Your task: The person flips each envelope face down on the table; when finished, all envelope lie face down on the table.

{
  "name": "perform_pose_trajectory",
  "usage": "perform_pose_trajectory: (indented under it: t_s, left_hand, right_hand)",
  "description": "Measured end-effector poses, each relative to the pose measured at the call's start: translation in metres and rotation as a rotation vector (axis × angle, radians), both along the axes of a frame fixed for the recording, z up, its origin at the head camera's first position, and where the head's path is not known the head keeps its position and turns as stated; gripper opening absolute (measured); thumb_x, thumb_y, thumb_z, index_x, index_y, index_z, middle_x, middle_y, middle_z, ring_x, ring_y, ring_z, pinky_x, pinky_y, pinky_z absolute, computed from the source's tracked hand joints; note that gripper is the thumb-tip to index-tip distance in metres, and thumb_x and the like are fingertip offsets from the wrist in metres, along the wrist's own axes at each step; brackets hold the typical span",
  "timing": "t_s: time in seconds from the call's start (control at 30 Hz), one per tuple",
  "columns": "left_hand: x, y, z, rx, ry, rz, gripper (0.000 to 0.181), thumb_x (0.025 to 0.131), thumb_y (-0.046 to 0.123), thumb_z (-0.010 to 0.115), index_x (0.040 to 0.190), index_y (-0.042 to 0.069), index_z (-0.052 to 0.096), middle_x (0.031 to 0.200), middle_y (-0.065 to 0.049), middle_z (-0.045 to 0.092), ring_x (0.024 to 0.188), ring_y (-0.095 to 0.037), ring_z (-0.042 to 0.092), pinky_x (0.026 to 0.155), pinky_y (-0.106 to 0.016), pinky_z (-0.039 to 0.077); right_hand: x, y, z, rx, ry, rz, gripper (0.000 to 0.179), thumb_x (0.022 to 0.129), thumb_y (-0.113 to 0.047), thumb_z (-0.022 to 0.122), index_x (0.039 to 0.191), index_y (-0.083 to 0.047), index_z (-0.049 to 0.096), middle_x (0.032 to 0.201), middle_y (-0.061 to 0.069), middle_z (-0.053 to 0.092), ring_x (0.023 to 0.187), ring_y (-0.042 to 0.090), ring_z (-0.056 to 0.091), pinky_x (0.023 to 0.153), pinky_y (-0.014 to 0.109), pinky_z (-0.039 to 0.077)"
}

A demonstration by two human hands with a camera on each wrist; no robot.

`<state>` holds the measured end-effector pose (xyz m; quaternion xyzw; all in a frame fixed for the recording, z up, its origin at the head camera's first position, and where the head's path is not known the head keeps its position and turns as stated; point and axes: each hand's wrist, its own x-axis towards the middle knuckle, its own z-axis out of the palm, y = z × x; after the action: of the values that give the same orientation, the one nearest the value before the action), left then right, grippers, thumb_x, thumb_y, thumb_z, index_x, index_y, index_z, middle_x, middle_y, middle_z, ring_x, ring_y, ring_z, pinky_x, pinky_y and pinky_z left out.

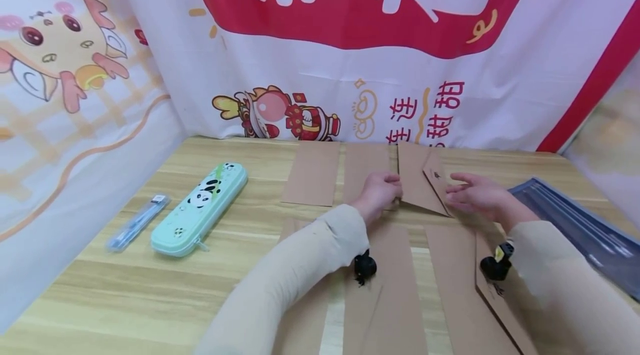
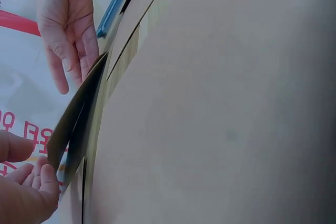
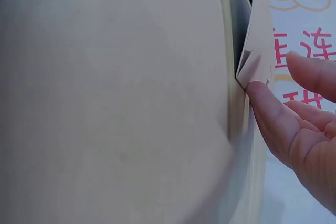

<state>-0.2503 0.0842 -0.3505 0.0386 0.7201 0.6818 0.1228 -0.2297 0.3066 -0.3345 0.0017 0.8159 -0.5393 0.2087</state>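
Note:
In the head view my left hand [image 1: 381, 194] pinches the left edge of a brown kraft-paper envelope [image 1: 417, 180] in the back row. That edge is tipped up off the table. The envelope's right side carries a slanted flap with small black print. My right hand [image 1: 477, 198] is at this flap, its fingers loosely extended and the thumb apart. One fingertip touches the folded corner in the right wrist view, where the right hand [image 3: 304, 129] shows at the right. In the left wrist view the raised envelope [image 2: 79, 103] stands between the left hand [image 2: 29, 192] and the right.
More brown paper pieces [image 1: 312, 171] lie flat at the back and in front, partly under my forearms. A mint panda pencil case [image 1: 200, 208] and a clear slim packet [image 1: 139, 223] are at left. A dark transparent pouch [image 1: 575, 227] lies at right. A printed cloth [image 1: 350, 66] hangs behind.

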Motion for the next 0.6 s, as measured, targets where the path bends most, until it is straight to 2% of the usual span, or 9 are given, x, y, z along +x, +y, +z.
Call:
perform_pose_trajectory:
  t_s: [0.13,0.3,0.43,0.6]
  left_hand:
    - [0.0,-0.005,0.002,-0.002,0.029,0.012,0.044,0.077,-0.012,0.057,0.12,-0.004,0.057,0.112,-0.016,0.064,0.104,-0.022,0.06,0.084,-0.024,0.051]
    - [0.001,-0.015,0.003,0.0,0.073,0.029,0.043,0.076,-0.013,0.057,0.119,-0.005,0.058,0.111,-0.015,0.064,0.102,-0.021,0.06,0.082,-0.023,0.052]
    - [0.002,-0.019,0.004,0.031,0.07,0.053,0.044,0.075,-0.014,0.057,0.117,-0.004,0.059,0.108,-0.013,0.064,0.096,-0.018,0.06,0.078,-0.022,0.052]
    - [0.002,-0.023,0.009,0.06,0.077,0.067,0.043,0.076,-0.013,0.057,0.117,-0.001,0.06,0.105,-0.009,0.063,0.096,-0.017,0.059,0.08,-0.023,0.052]
  right_hand:
    - [-0.001,-0.007,0.001,-0.003,0.001,-0.004,0.075,0.093,-0.004,0.048,0.146,0.002,-0.004,0.145,0.034,0.018,0.126,0.037,0.04,0.1,0.039,0.04]
    - [-0.005,-0.014,-0.001,-0.019,0.013,0.018,0.074,0.094,-0.006,0.048,0.146,0.002,-0.003,0.146,0.032,0.019,0.129,0.04,0.035,0.1,0.038,0.04]
    - [-0.006,-0.02,-0.003,-0.037,0.024,0.034,0.073,0.094,-0.006,0.049,0.146,0.003,-0.002,0.145,0.033,0.02,0.128,0.038,0.036,0.099,0.036,0.041]
    - [-0.008,-0.028,-0.005,-0.059,0.024,0.041,0.073,0.094,-0.005,0.049,0.146,0.002,-0.001,0.146,0.032,0.02,0.128,0.036,0.037,0.1,0.036,0.04]
